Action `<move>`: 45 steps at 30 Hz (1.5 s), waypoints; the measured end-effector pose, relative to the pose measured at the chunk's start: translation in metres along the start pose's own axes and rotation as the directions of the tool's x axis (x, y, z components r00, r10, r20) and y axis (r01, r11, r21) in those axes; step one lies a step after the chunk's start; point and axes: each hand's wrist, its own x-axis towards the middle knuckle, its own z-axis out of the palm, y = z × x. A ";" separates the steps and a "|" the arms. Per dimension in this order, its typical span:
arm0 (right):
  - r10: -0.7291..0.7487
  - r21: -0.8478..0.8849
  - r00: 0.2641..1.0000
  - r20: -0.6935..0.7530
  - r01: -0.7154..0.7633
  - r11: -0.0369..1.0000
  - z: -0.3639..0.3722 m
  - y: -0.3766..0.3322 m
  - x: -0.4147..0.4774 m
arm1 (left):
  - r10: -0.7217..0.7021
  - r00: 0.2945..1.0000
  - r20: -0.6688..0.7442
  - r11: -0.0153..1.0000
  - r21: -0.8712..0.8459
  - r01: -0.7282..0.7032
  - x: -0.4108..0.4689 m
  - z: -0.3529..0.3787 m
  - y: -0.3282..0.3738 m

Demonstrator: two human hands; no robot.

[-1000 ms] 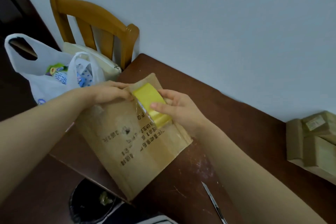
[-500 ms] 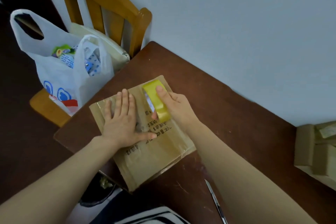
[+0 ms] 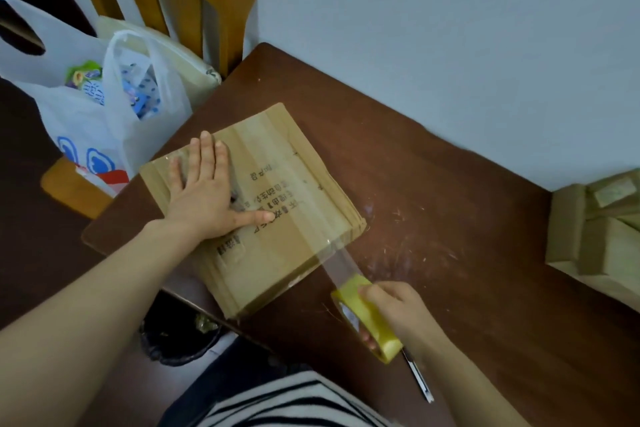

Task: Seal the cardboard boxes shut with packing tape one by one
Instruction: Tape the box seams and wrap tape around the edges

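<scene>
Cardboard box (image 3: 277,204) lies flat by the counter's (image 3: 450,218) near-left edge. The left hand (image 3: 204,194) presses down on its top, fingers straight and spread. The right hand (image 3: 398,308) has its fingers curled round a yellow packing tape roll (image 3: 367,319), held above the counter just off the box's right corner. A clear tape strip (image 3: 341,262) stretches from box top to roll. A utility knife (image 3: 419,378) lies beside the roll, and more cardboard boxes (image 3: 595,236) are stacked at the right edge.

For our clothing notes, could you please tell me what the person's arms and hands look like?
Both arms are bare, with no sleeves in view. The left hand and right hand show no gloves, rings or watch. A black-and-white striped garment shows at the bottom edge.
</scene>
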 end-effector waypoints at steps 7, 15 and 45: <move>0.112 -0.352 0.994 -0.010 -0.108 0.930 0.022 -0.019 0.044 | -0.026 0.999 0.036 1.000 -0.009 0.026 0.000 -0.005 0.001; 0.158 -0.477 0.988 -0.004 -0.140 0.868 0.032 -0.044 0.052 | -0.008 0.925 -0.379 1.000 -0.026 -0.002 0.061 -0.013 0.064; 0.201 -0.454 0.979 0.020 -0.170 0.875 0.034 -0.070 0.078 | 0.179 0.980 -0.090 0.982 0.077 -0.172 -0.017 0.056 0.125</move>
